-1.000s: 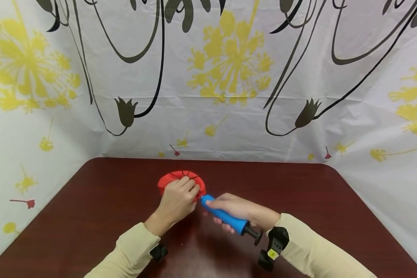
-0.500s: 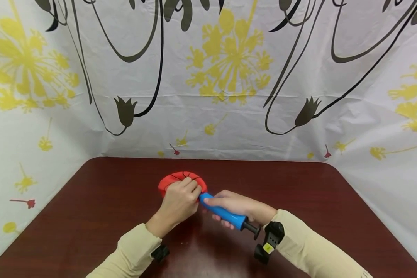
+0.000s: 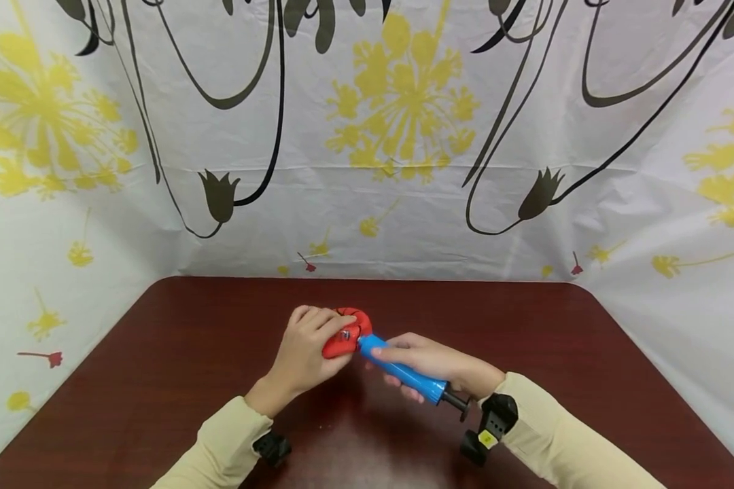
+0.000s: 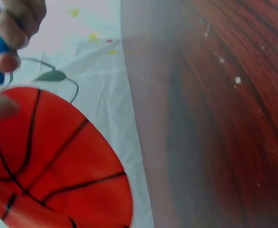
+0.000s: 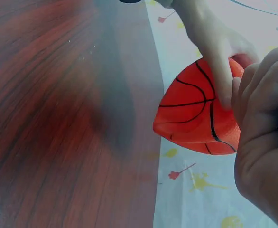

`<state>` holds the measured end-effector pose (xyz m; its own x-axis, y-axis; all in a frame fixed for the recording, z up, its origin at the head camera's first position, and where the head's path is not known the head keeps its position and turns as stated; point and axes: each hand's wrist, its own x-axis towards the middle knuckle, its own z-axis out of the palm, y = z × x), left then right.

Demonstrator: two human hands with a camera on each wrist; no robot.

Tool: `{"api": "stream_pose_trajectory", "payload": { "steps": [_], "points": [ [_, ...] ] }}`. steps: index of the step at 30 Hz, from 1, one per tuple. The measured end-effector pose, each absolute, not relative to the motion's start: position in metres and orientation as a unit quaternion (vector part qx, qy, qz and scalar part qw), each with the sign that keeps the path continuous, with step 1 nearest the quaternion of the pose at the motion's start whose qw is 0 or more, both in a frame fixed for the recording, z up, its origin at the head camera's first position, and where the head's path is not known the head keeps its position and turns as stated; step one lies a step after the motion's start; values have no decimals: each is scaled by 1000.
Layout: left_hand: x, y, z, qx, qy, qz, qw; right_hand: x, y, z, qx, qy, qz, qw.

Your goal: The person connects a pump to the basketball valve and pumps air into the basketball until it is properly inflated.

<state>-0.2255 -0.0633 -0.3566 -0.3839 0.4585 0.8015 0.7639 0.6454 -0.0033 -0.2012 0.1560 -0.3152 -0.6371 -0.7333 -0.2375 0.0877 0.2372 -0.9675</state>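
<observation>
A red, partly limp ball with black basketball lines (image 3: 363, 322) is in my left hand (image 3: 306, 345), held above the table. My left fingers reach over its top and the thumb lies below. My right hand (image 3: 427, 358) grips the barrel of a blue hand pump (image 3: 427, 384), thumb along the top. The pump's front end meets the ball's right side, and its black plunger handle (image 3: 457, 402) sticks out toward the lower right. In the left wrist view the slack ball (image 4: 82, 152) fills the lower left; in the right wrist view its folded side (image 5: 186, 114) shows.
Both hands work over a dark red-brown table (image 3: 159, 380) with rounded far corners. A white sheet (image 3: 404, 231) printed with yellow and grey plants hangs behind and along the sides. Black devices are strapped to both wrists over cream sleeves (image 3: 563, 435).
My left hand has turned and spread from a closed-up grip, tilting the ball so another side faces up. Ball and pump have shifted slightly right; the pump's front end stays at the ball.
</observation>
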Motion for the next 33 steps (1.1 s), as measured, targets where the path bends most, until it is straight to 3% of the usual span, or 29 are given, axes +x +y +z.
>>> {"api": "stream_pose_trajectory", "payload": {
  "steps": [7, 16, 23, 33],
  "points": [
    [-227, -65, -353, -414, -788, -186, 416, -199, 156, -311, -238, 696, -567, 370],
    [-224, -69, -345, -450, -756, -132, 458, -194, 149, -308, -266, 736, -524, 336],
    [-219, -68, -332, -446, -764, -113, 452, -194, 148, -307, -237, 649, -605, 395],
    [-222, -62, -336, -469, -763, -85, 437, -197, 156, -310, -241, 644, -590, 423]
  ]
}}
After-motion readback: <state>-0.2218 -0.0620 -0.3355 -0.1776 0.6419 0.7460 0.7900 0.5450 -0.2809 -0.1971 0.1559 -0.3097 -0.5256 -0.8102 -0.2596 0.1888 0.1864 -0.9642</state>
